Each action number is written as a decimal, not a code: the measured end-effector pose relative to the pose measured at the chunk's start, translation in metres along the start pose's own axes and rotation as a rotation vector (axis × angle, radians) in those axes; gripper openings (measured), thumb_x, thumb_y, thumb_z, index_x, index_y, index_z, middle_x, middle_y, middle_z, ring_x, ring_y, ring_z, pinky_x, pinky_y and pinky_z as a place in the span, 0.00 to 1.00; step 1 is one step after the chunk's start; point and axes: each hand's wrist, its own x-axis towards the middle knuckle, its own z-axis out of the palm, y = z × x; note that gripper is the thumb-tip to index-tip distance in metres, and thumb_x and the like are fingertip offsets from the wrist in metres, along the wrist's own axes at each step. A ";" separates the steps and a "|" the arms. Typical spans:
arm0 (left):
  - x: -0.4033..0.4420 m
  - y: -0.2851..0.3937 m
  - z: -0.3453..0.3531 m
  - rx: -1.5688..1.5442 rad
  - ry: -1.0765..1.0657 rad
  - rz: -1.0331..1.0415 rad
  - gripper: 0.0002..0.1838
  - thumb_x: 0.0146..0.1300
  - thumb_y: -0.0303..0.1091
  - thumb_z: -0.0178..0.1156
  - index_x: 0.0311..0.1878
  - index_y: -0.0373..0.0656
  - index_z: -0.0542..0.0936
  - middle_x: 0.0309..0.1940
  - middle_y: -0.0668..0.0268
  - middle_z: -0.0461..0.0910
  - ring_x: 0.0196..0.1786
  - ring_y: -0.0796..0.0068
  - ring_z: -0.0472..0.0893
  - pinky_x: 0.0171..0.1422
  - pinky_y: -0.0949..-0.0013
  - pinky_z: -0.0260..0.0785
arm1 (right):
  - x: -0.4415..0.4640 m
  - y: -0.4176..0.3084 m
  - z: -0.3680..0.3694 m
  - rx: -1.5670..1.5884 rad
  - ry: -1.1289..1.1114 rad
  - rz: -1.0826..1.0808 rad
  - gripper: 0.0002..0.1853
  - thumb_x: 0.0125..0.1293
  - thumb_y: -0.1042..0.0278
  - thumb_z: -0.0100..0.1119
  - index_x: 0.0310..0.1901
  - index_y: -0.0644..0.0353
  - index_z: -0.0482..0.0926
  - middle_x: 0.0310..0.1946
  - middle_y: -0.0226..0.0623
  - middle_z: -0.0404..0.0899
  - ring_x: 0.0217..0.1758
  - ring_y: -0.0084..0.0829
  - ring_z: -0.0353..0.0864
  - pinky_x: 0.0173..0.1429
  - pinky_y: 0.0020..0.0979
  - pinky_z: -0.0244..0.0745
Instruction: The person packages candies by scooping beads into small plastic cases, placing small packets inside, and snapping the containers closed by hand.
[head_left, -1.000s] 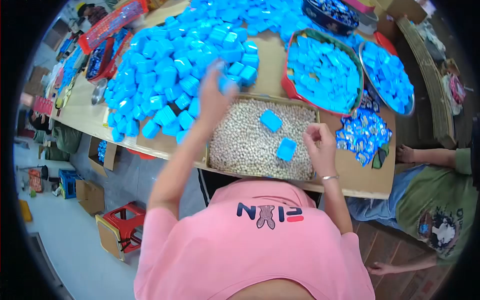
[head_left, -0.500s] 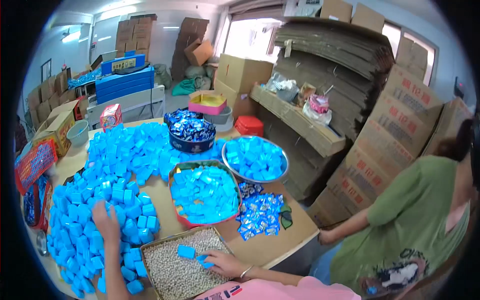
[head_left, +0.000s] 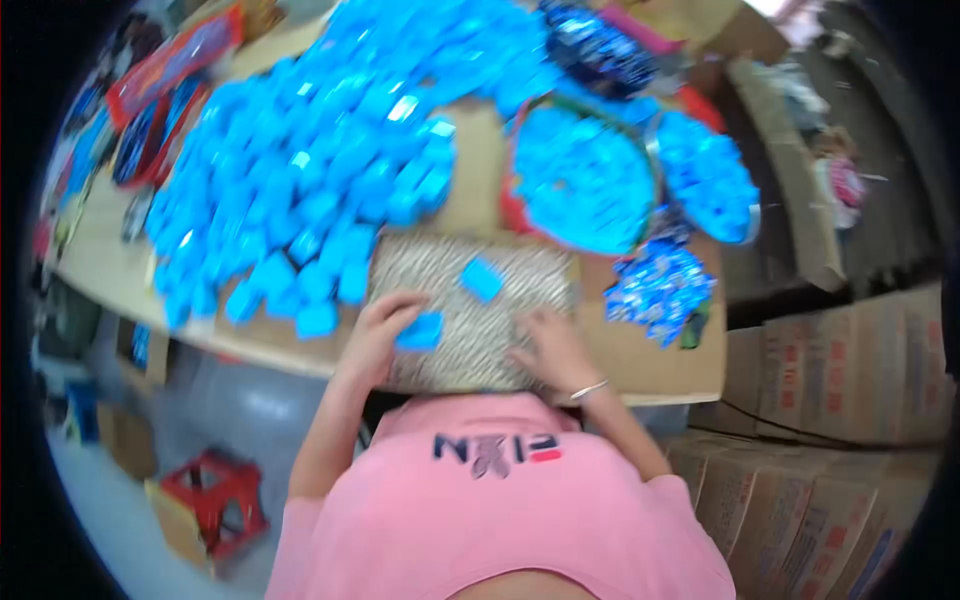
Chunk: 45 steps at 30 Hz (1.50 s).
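A shallow rectangular tray point(head_left: 571, 268) filled with small pale round pieces lies at the table's front edge. My left hand point(head_left: 385, 330) is at the tray's left side, fingers closed on a small blue plastic box point(head_left: 421, 332). A second blue box point(head_left: 482, 280) rests on the pale pieces towards the far side, apart from both hands. My right hand point(head_left: 553, 347), a bracelet at its wrist, is over the tray's right part. Its thumb and fingers are spread at the pieces, with nothing visible between them; blur softens the fingertips.
A big heap of blue boxes point(head_left: 300, 190) covers the table's left and back. Right of it are a red-rimmed basin point(head_left: 515, 215) and a metal bowl point(head_left: 752, 225), both full of blue pieces. Shiny blue packets point(head_left: 660, 290) lie nearer. Below left stands a red stool point(head_left: 215, 500); cartons point(head_left: 840, 360) are at right.
My view has tilted down. My left hand has come from the blue heap to the tray and now holds a blue box. My right hand no longer shows the blue box it held.
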 end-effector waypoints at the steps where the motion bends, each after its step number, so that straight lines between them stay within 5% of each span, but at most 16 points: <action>1: -0.002 -0.004 0.001 -0.124 -0.008 -0.047 0.14 0.62 0.26 0.58 0.51 0.34 0.78 0.45 0.62 0.80 0.46 0.73 0.78 0.52 0.75 0.69 | -0.004 -0.013 -0.004 -0.002 0.049 -0.044 0.24 0.53 0.64 0.67 0.53 0.57 0.76 0.42 0.44 0.72 0.41 0.44 0.75 0.49 0.39 0.73; 6: -0.009 -0.008 0.011 -0.201 0.029 -0.153 0.19 0.60 0.25 0.58 0.55 0.35 0.74 0.45 0.56 0.79 0.39 0.66 0.82 0.46 0.72 0.76 | 0.009 -0.035 0.017 0.126 0.009 -0.078 0.22 0.50 0.69 0.67 0.49 0.57 0.77 0.39 0.41 0.72 0.37 0.42 0.75 0.45 0.38 0.73; 17: -0.017 -0.008 0.033 -0.165 -0.033 -0.210 0.16 0.63 0.26 0.53 0.55 0.39 0.75 0.46 0.57 0.77 0.42 0.68 0.82 0.44 0.75 0.77 | 0.022 -0.028 -0.011 0.513 -0.155 -0.045 0.17 0.49 0.76 0.63 0.44 0.57 0.79 0.38 0.37 0.76 0.37 0.37 0.77 0.40 0.32 0.73; 21: -0.010 -0.023 0.057 -0.156 -0.071 -0.208 0.16 0.65 0.27 0.50 0.55 0.39 0.75 0.46 0.58 0.78 0.45 0.69 0.82 0.45 0.74 0.77 | 0.014 -0.054 -0.015 0.298 0.053 -0.285 0.17 0.51 0.79 0.61 0.44 0.56 0.79 0.42 0.36 0.76 0.39 0.32 0.78 0.39 0.29 0.73; 28: -0.010 -0.017 0.047 -0.311 -0.085 -0.242 0.15 0.66 0.28 0.51 0.55 0.39 0.75 0.46 0.58 0.78 0.48 0.69 0.82 0.45 0.75 0.78 | -0.002 -0.029 -0.023 0.364 0.245 -0.196 0.17 0.49 0.80 0.61 0.43 0.56 0.79 0.43 0.38 0.73 0.39 0.38 0.76 0.39 0.34 0.75; 32: -0.003 -0.009 0.048 -0.616 -0.130 -0.392 0.14 0.66 0.29 0.52 0.54 0.38 0.75 0.46 0.58 0.79 0.48 0.70 0.82 0.44 0.75 0.78 | -0.006 -0.002 0.000 -0.012 0.192 -0.130 0.17 0.49 0.79 0.60 0.44 0.57 0.79 0.42 0.39 0.73 0.39 0.42 0.76 0.41 0.36 0.75; 36: -0.006 -0.023 0.053 -0.093 -0.091 -0.247 0.13 0.65 0.29 0.54 0.52 0.39 0.76 0.44 0.59 0.79 0.41 0.71 0.81 0.45 0.72 0.79 | 0.001 -0.013 0.010 -0.035 -0.071 -0.136 0.16 0.49 0.77 0.61 0.43 0.57 0.79 0.40 0.39 0.74 0.38 0.42 0.77 0.42 0.36 0.74; 42: -0.004 -0.033 0.048 -0.142 -0.018 -0.209 0.12 0.65 0.28 0.55 0.51 0.39 0.76 0.44 0.59 0.79 0.42 0.71 0.80 0.45 0.71 0.79 | 0.005 -0.006 0.010 0.100 -0.091 -0.130 0.14 0.49 0.77 0.62 0.40 0.58 0.80 0.37 0.38 0.74 0.36 0.42 0.77 0.41 0.36 0.73; 45: -0.003 -0.029 0.050 -0.258 -0.015 -0.189 0.12 0.67 0.30 0.53 0.52 0.38 0.75 0.45 0.59 0.79 0.44 0.70 0.82 0.43 0.74 0.79 | -0.007 -0.009 0.014 0.060 0.083 -0.233 0.12 0.49 0.78 0.62 0.38 0.59 0.81 0.35 0.37 0.75 0.32 0.39 0.76 0.38 0.34 0.73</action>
